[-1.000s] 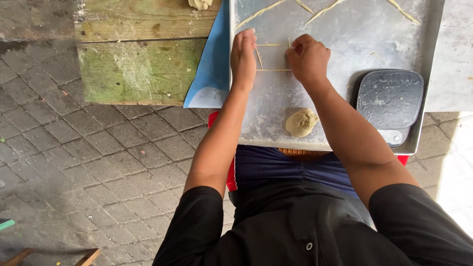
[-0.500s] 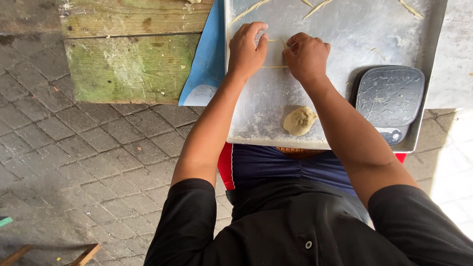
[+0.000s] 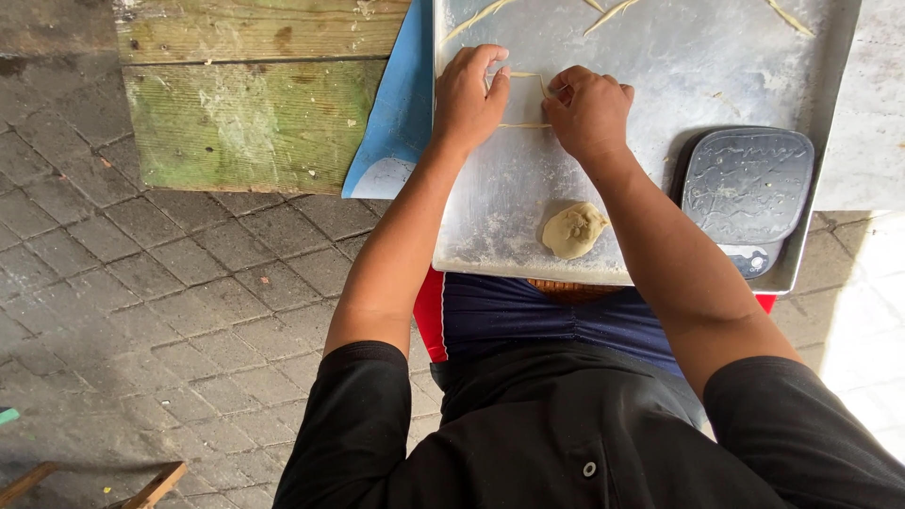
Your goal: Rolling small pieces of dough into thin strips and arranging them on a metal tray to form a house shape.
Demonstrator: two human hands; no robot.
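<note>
At the far left lies one weathered green-stained wooden board [image 3: 250, 118], with one blue plastic sheet [image 3: 396, 113] just right of it, tucked under one large floured metal tray [image 3: 660, 85]. On the tray, the left hand [image 3: 467, 99] and right hand [image 3: 589, 108] each pinch an end of one thin bent dough strand [image 3: 526, 99], fingertips closed narrowly on it. Three more thin dough strands [image 3: 481, 14] lie along the tray's far edge. One round dough lump [image 3: 573, 229] sits near the tray's near edge. At the right rests one dark grey scale-like pad [image 3: 745, 188].
</note>
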